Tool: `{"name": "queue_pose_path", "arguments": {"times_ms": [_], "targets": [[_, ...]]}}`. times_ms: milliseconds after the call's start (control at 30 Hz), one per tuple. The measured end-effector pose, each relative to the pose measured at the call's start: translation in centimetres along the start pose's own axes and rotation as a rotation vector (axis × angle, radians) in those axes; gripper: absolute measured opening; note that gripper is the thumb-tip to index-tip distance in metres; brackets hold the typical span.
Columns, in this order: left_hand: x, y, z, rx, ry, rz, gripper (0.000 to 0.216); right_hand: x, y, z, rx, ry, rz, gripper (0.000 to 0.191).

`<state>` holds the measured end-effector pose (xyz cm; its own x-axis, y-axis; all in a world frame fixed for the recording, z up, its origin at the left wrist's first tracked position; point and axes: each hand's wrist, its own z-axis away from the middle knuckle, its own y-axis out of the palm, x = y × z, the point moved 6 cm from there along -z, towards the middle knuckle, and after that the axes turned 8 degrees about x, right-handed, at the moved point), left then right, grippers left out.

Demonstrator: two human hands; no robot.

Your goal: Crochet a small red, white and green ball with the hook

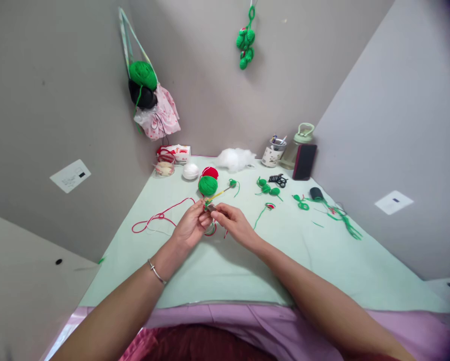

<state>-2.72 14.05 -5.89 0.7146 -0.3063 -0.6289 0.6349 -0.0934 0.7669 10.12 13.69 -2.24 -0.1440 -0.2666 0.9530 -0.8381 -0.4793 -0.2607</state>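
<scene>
My left hand [191, 224] is closed, its fingertips pinching a small green and red crochet piece [206, 204] that is mostly hidden. Close against it, my right hand [232, 220] is closed on a small grey metallic tool [211, 207], whose kind I cannot make out. A yellow-handled crochet hook [217, 194] slants away just beyond my fingertips, its far end by a small green crochet piece [233, 184]. Red and white yarn [160, 216] loops over the table left of my left hand. Behind the hands sit a green yarn ball [208, 185] and a red yarn ball [210, 173].
A white yarn ball [190, 171] and white stuffing [236, 159] lie at the back. Right are green crochet pieces [265, 188], black scissors [278, 180], a pen holder [274, 153], a bottle [290, 150], a phone [304, 162] and yarn scraps [347, 220].
</scene>
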Motion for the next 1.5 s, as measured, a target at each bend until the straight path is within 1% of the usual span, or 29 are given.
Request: {"name": "queue_pose_path", "arguments": {"times_ms": [100,200,233,267,333,367,400,467,500,533,567,600,667,700,733,767,800,867,900,967,1033,1133,1233,1300,1367,1500], "targets": [[0.2,0.4,0.2,0.002,0.001,-0.009,0.028,-0.2,0.3,-0.1,0.032,0.019,0.000,0.049],[-0.2,1.1,0.4,0.011,0.019,-0.017,0.009,-0.2,-0.2,0.0,0.090,0.057,0.030,0.056],[-0.5,1.3,0.5,0.014,0.033,-0.019,0.007,-0.1,-0.7,0.1,0.121,0.070,0.052,0.059],[-1.1,1.5,0.7,0.014,0.054,-0.020,0.013,0.1,-1.5,0.3,0.151,0.081,0.081,0.061],[-2.4,1.7,1.3,0.005,0.114,-0.027,0.021,0.5,-3.4,0.8,0.214,0.107,0.166,0.058],[-3.2,1.7,1.7,-0.005,0.151,-0.034,0.024,0.6,-4.6,1.2,0.204,0.120,0.220,0.054],[-3.9,1.7,2.3,-0.018,0.188,-0.045,0.026,0.7,-5.8,1.6,0.155,0.129,0.277,0.051],[-4.6,1.9,3.5,-0.038,0.248,-0.083,0.029,1.1,-7.8,2.6,-0.035,0.128,0.384,0.048],[-4.7,2.1,4.3,-0.045,0.271,-0.107,0.029,1.4,-8.1,3.3,-0.114,0.119,0.424,0.050],[-4.5,2.3,5.0,-0.050,0.285,-0.135,0.029,1.7,-7.7,4.0,-0.178,0.105,0.454,0.053],[-4.1,2.7,5.8,-0.052,0.295,-0.163,0.029,2.1,-6.9,4.7,-0.226,0.080,0.482,0.055],[-3.6,3.1,6.5,-0.051,0.302,-0.192,0.028,2.7,-5.7,5.5,-0.257,0.023,0.484,0.057],[-2.4,3.9,7.8,-0.036,0.309,-0.261,0.024,3.6,-2.3,6.5,-0.193,-0.054,0.312,0.059],[-2.0,4.2,8.4,-0.024,0.328,-0.327,0.021,4.0,-0.8,7.0,-0.191,-0.090,0.188,0.054],[-1.9,4.6,9.0,-0.009,0.377,-0.443,0.018,4.5,0.4,7.5,-0.219,-0.143,0.084,0.043],[-1.9,4.9,9.5,0.001,0.439,-0.544,0.015,5.0,1.2,7.9,-0.265,-0.197,0.009,0.030],[-2.0,5.2,9.9,0.014,0.505,-0.638,0.013,5.3,1.9,8.2,-0.300,-0.240,-0.041,0.021],[-2.4,5.3,10.5,0.030,0.600,-0.758,0.015,5.6,2.6,8.6,-0.355,-0.300,-0.113,0.018],[-2.5,5.3,10.6,0.030,0.612,-0.781,0.019,5.6,2.7,8.7,-0.370,-0.313,-0.143,0.019],[-2.4,5.1,10.5,0.022,0.549,-0.761,0.025,5.2,2.6,8.9,-0.391,-0.310,-0.213,0.019],[-1.9,5.0,10.1,0.024,0.408,-0.654,0.027,4.8,2.4,9.0,-0.408,-0.288,-0.262,0.018],[-0.7,5.2,9.7,0.029,0.246,-0.445,0.030,4.8,2.3,9.1,-0.412,-0.268,-0.195,0.015],[0.3,5.3,9.7,0.012,0.160,-0.291,0.031,5.1,2.3,9.2,-0.439,-0.253,-0.079,0.009],[0.9,5.3,9.7,0.030,0.095,-0.222,0.032,5.0,2.2,9.4,-0.498,-0.235,-0.067,0.008],[1.3,5.3,9.8,0.049,0.057,-0.178,0.035,4.9,2.0,9.5,-0.529,-0.212,-0.084,0.009],[2.0,5.2,10.0,0.055,0.004,-0.079,0.037,4.6,2.0,9.5,-0.497,-0.165,-0.114,0.011]]}}
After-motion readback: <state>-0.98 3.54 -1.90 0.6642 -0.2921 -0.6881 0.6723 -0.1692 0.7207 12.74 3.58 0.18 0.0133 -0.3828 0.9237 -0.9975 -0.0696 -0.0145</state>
